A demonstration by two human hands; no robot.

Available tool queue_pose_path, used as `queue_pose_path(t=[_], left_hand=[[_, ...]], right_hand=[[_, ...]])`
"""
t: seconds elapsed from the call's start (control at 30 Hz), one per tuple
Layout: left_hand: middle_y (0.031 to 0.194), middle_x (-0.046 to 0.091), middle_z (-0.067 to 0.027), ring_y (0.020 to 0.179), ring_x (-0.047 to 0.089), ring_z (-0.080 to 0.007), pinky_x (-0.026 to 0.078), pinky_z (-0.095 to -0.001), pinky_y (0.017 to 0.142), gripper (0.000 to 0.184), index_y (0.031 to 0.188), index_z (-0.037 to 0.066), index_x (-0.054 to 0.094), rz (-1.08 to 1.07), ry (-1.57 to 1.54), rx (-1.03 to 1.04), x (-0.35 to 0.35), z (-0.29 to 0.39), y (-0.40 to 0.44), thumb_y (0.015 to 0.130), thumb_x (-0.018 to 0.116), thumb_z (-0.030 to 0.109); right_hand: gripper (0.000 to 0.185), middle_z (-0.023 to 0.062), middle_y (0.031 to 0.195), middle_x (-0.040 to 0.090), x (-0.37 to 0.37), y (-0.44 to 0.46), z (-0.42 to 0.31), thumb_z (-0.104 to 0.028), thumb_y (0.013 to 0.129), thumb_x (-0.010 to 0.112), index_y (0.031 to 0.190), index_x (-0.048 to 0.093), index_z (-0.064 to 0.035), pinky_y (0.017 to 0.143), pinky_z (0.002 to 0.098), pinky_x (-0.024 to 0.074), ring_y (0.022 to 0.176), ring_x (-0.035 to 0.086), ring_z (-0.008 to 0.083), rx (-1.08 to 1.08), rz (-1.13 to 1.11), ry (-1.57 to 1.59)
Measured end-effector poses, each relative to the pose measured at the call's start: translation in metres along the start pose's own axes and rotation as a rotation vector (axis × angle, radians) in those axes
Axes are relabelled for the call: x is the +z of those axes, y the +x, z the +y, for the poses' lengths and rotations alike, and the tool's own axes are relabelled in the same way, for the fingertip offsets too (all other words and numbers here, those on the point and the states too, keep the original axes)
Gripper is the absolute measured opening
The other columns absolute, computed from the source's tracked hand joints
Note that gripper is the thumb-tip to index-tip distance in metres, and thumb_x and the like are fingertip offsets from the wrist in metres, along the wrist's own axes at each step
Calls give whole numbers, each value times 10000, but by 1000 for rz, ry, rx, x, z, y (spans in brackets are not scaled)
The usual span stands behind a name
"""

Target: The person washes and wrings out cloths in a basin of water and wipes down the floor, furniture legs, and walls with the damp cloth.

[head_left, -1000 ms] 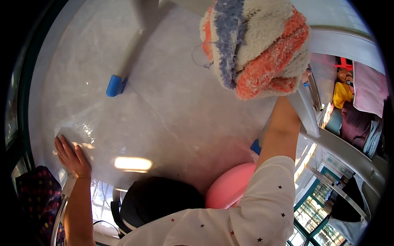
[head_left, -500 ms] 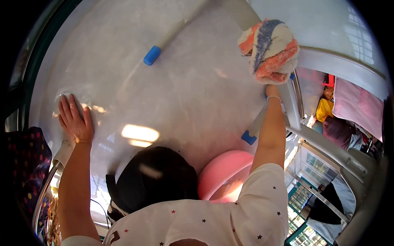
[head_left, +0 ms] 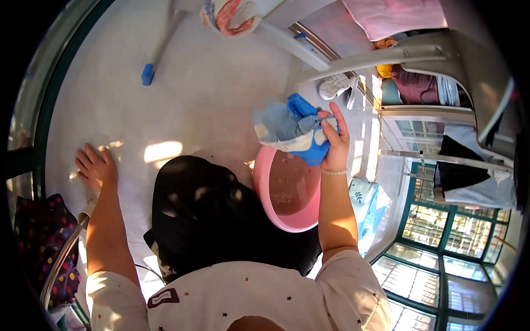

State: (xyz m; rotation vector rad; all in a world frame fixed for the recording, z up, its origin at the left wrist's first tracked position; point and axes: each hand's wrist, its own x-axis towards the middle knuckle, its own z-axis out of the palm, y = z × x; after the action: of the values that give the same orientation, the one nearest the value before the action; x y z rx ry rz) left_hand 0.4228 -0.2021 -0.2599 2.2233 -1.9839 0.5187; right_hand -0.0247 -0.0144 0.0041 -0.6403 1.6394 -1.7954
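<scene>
My left hand lies flat on the pale floor with its fingers spread and nothing in it. My right hand grips a crumpled blue and white cloth, raised over the far rim of a pink basin. Cloudy liquid shows inside the basin, which stands beside my dark-clothed knee. Beyond, at the top edge of the view, is a bunched orange-and-white striped towel, partly cut off; what lies under it is hidden.
A metal leg with a blue cap rests on the floor ahead. A white shoe and a pale curved frame are at the right. A dark dotted cloth hangs at the left by a metal tube.
My right hand has come back from the striped towel to above the basin and now holds the blue cloth. My left hand stays on the floor. The view has turned right.
</scene>
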Motion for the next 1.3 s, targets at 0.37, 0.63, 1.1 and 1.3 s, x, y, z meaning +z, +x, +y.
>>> queue_pose_path(t=[0.37,0.63,1.1,1.3], left_hand=[[1314,466,-169,1205,461,-300,404,-443,946,468,1177,46,527,-451,-392,30,-31,-12,28,845,545,375],[663,642,-70,603,615,-169,478,-295,596,155,893,76,655,-510,-1181,187,-151,28,-27,866,517,140],[578,502,-6,517,490,-85,391,-247,484,237,1102,75,565,-873,-1461,396,-311,90,-62,883,568,166],[707,611,-60,653,580,-149,458,-295,634,273,1119,64,562,-828,-1410,719,-337,110,-81,850,588,100]], right_hand=[[421,60,1047,592,-128,-146,-54,41,783,572,1202,547,8,905,257,393,1005,526,150,-180,120,-263],[418,111,1091,594,-130,-144,-1,30,740,567,1155,565,-20,917,338,422,1031,565,250,-319,-51,-600],[426,164,1157,565,-92,-155,-18,49,721,585,1143,565,-11,928,360,420,1036,567,324,-443,-68,-729],[448,168,1132,583,-103,-151,-1,29,734,586,1178,545,-15,934,370,416,1056,558,332,-392,-85,-794]])
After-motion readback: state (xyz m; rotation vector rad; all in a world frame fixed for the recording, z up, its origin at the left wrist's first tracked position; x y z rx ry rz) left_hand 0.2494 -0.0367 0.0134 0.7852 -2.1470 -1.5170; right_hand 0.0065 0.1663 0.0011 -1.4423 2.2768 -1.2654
